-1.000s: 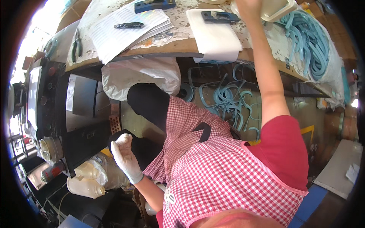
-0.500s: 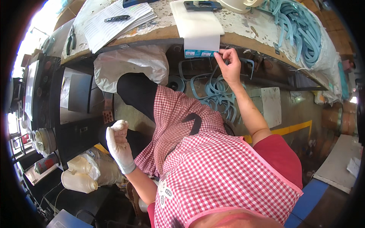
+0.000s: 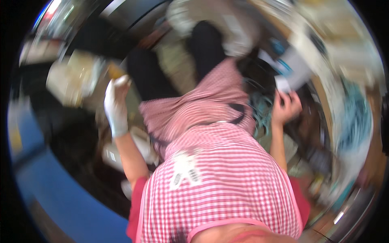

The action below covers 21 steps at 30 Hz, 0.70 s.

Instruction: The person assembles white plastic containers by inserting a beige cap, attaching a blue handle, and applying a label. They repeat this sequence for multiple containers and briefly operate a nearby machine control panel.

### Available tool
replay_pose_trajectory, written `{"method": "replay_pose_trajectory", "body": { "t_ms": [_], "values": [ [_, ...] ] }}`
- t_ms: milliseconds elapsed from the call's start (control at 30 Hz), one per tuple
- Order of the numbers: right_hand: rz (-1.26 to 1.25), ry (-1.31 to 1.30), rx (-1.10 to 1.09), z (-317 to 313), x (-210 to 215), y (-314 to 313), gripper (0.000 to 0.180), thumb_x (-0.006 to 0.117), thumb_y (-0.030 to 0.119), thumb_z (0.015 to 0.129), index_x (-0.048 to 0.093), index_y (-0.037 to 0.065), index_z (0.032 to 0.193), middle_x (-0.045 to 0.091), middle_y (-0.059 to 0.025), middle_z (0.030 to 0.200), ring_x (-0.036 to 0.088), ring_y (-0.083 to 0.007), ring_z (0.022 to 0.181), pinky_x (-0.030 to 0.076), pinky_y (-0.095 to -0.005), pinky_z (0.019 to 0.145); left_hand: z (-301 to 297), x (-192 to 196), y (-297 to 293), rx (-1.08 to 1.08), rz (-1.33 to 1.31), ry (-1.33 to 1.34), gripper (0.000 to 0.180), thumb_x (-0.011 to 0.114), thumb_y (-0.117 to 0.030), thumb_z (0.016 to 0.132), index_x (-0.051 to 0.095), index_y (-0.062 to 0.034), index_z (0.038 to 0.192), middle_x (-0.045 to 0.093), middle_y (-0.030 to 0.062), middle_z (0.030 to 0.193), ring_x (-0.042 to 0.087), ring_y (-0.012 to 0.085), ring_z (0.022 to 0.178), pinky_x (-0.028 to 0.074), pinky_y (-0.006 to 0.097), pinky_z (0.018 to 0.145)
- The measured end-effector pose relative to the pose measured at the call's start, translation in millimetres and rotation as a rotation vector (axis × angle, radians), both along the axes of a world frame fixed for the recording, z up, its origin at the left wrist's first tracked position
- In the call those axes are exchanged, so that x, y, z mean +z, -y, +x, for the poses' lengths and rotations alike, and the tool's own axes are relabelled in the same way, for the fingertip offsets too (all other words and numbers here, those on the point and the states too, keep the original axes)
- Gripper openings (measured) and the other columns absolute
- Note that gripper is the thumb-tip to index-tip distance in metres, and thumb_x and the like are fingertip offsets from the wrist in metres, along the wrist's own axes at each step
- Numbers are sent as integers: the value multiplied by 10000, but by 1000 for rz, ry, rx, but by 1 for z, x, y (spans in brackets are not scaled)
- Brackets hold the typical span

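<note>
**Rough tally, blur and all**

Okay so: two hands, one left hand (image 3: pixel 116 99) in one white stretchy-looking glove (image 3: pixel 117 119) and one bare right hand (image 3: pixel 287 108). One small white rectangular slip (image 3: pixel 283 83). One pink-and-white checked fabric apron (image 3: pixel 231 170) with one white dark-marked patch (image 3: pixel 185 167) on it. Two short red fabric sleeves (image 3: pixel 139 200), two black-trousered legs (image 3: pixel 206 44). Curved teal strips (image 3: pixel 353 117): I get two bunches, but single strips are too smeared to count. Cream plastic container (image 3: pixel 73 79): at least one, honestly can't tell if it's more.
</note>
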State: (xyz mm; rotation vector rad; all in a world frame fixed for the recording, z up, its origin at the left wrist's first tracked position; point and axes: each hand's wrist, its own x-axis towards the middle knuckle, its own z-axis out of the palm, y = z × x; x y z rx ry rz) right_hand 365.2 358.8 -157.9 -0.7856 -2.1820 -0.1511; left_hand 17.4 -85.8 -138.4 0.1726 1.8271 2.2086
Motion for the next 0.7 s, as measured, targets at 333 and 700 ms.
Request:
{"method": "replay_pose_trajectory", "body": {
  "t_ms": [333,700],
  "values": [
    [-737,-83,726,-130,76,51,194,719,-99,956,642,-24,1117,689,-97,1131,667,-211,1059,531,-327,995,95,-213,300,-69,-1841,-135,443,711,-316,919,668,-59,1277,683,190,1344,651,369,1239,525,477,1054],
    [-1625,36,773,-229,91,89,251,776,-49,922,659,54,1118,674,-12,1076,663,-93,960,546,-232,838,62,-53,204,-594,-1407,152,365,786,-331,785,729,-31,986,718,256,943,675,466,926,548,525,858]
  ]
}}
